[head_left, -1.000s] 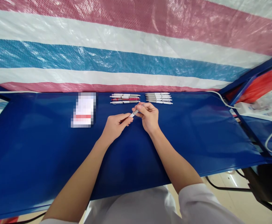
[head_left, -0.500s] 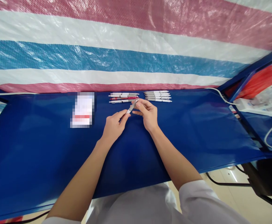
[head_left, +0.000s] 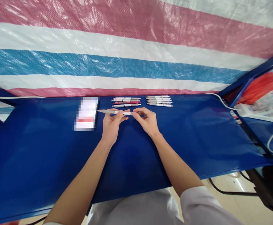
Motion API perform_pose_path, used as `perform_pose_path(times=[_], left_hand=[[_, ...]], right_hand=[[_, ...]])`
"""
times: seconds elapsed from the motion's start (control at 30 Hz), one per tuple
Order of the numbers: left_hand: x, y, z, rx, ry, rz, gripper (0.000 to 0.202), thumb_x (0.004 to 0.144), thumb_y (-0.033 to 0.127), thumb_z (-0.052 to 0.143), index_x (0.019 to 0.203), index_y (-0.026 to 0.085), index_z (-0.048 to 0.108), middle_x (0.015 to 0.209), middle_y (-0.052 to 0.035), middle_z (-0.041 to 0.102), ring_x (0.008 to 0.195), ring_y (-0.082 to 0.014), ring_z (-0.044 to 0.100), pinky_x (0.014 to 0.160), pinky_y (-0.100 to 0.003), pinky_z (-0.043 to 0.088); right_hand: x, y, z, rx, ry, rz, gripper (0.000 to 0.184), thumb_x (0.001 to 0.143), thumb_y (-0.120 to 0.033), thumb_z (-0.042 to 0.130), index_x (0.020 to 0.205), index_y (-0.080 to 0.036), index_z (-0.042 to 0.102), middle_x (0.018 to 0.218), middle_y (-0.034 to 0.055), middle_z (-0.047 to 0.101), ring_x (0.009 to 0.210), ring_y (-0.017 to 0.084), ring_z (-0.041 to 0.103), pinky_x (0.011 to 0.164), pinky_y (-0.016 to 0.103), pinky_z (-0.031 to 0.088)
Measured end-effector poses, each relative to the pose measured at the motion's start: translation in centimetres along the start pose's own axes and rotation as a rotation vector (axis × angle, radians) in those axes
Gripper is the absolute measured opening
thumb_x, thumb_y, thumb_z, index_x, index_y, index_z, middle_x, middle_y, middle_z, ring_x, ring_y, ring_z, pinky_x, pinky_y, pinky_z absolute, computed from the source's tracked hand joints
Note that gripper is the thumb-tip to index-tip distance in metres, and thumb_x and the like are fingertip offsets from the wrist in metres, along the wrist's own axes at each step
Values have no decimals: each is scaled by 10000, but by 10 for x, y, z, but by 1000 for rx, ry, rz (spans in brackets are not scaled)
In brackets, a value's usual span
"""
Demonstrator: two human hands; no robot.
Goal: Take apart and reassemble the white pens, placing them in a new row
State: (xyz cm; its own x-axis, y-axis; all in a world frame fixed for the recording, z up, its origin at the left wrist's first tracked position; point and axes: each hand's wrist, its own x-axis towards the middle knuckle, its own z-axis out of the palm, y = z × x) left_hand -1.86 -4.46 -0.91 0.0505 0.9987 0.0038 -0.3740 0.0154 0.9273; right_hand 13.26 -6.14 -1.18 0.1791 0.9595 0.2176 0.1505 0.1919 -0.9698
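A white and grey pen [head_left: 108, 111] is held almost level above the table, its pointed end to the left. My left hand [head_left: 111, 126] pinches it near the middle between thumb and fingers. At the pen's right end, the thumb and fingers of my right hand [head_left: 148, 121] close on it. Just beyond my hands lie two groups of pens. The left group [head_left: 127, 105] has white pens and a red one; the right group [head_left: 159, 102] holds several white and grey pens side by side.
A white box with a red band [head_left: 86, 113], blurred out, lies left of my left hand. Behind the blue table [head_left: 131, 162] hangs a striped plastic sheet [head_left: 127, 67]. A white power strip [head_left: 255, 111] and a red bag [head_left: 260, 87] are at the right.
The pen has swung from a slant, one end up toward my right hand, to nearly level with its point to the left. My right hand now grips its right end.
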Motion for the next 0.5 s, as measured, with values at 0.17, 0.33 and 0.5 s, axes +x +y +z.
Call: perform_pose_path(times=[0.17,0.33,0.5], left_hand=[[-1,1,2,-34,14,-35,400,726,412,807,900,197,518,820,-9,719,1010,-266,714,849,-379,564],[2,2,-1,0,24,-28,361,781,473,743,933,192,576,983,-70,744,958,-218,719,816,-336,563],[5,3,-5,-61,31,-62,351,755,484,758,903,199,617,928,-43,740,846,-179,717,745,-303,563]], right_hand=[[1,8,0,-32,-98,-41,225,766,-383,727,964,-278,748,964,-9,764,858,168,715,644,236,550],[3,11,0,68,-40,-42,242,726,-392,765,934,-269,760,933,-7,759,811,154,707,622,226,556],[5,7,5,286,-13,72,237,712,-390,774,898,-244,760,798,-12,742,718,145,709,583,236,584]])
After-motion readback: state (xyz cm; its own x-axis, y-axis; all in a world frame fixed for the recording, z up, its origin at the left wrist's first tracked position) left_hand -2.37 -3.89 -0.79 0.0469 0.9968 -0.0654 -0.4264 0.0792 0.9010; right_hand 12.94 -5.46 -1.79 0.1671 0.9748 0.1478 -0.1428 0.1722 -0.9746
